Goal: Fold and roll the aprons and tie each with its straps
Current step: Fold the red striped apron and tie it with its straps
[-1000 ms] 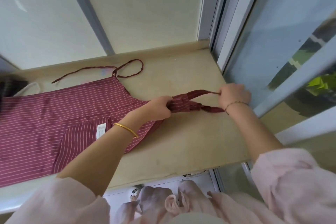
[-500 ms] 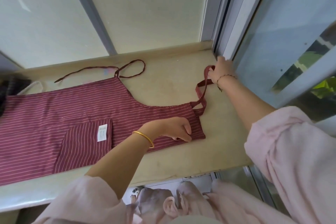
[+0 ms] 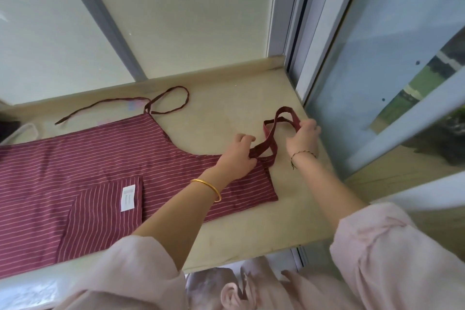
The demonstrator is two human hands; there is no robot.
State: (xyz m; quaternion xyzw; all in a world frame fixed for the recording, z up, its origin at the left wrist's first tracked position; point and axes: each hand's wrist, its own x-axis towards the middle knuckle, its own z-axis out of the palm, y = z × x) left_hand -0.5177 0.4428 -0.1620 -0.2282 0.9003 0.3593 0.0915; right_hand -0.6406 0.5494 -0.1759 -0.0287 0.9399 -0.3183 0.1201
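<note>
Striped apron (image 3: 100, 171) lies flat on the worktop (image 3: 226, 113), centre-left of frame. My left hand (image 3: 236, 156) closes its grip on the neck strap (image 3: 281, 116) near the bib; my right hand (image 3: 303, 138) grips the loop's raised far end. Window frame (image 3: 319, 33) crowds just beside the right hand. Waist tie (image 3: 163, 100) trails upper left. Dark object (image 3: 8, 128) at left edge, unclear.

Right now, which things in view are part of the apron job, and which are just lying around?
Job:
apron, flat on the ledge
neck strap, pinched by the left hand and gripped by the right hand
waist tie, loose behind the apron

Lying about:
white item and dark item at the ledge's left end, too cropped to identify
</note>
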